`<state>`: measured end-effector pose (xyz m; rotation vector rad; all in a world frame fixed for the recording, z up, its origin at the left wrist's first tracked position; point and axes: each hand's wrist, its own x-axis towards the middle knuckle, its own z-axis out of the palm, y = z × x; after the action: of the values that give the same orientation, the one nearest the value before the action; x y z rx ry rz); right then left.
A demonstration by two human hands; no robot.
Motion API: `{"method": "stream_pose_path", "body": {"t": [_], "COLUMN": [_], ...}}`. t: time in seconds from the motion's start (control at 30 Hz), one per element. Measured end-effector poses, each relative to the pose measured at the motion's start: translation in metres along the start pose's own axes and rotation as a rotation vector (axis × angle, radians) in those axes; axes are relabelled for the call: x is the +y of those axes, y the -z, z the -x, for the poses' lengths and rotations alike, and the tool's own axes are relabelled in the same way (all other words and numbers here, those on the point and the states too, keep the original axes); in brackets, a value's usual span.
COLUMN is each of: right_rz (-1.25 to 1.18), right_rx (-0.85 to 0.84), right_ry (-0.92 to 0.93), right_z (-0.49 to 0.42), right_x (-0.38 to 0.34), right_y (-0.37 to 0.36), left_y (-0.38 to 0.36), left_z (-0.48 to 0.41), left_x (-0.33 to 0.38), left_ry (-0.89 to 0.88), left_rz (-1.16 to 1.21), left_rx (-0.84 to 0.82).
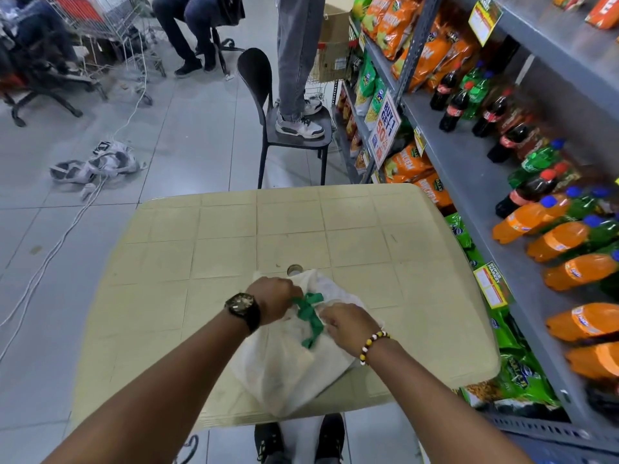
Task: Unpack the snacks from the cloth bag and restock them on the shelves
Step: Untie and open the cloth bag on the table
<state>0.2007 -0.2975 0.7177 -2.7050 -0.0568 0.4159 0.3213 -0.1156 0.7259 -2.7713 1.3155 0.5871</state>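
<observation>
The cloth bag [288, 360] lies near the table's [234, 236] near edge, its tied mouth pointing to the far edge. The green ribbon [310, 313] runs between both hands. The left hand [273, 296] and right hand [348, 324] pinch it from either side, equally near.

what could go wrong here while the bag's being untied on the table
1. Both hands, left hand and right hand, work the green tie; pulling the wrong strand might tighten the knot.
2. The cloth bag lies close to the near edge of the table, so tugging may drag it off.
3. Once open, snacks may spill out toward that edge.
</observation>
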Motion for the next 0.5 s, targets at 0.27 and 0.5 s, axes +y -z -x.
{"method": "stream_pose_path", "body": {"t": [0.27, 0.5], "right_rz": [-0.102, -0.33], "right_rx": [-0.161, -0.324], "right_ry": [-0.025, -0.071], "right_z": [0.059, 0.068], "right_x": [0.051, 0.054], "right_y": [0.015, 0.035], "left_y": [0.03, 0.012], "left_z": [0.035, 0.039], "left_x": [-0.102, -0.101], "left_ry": [0.48, 0.917], "left_rz": [0.708, 0.966], "left_rx": [0.438, 0.312]}}
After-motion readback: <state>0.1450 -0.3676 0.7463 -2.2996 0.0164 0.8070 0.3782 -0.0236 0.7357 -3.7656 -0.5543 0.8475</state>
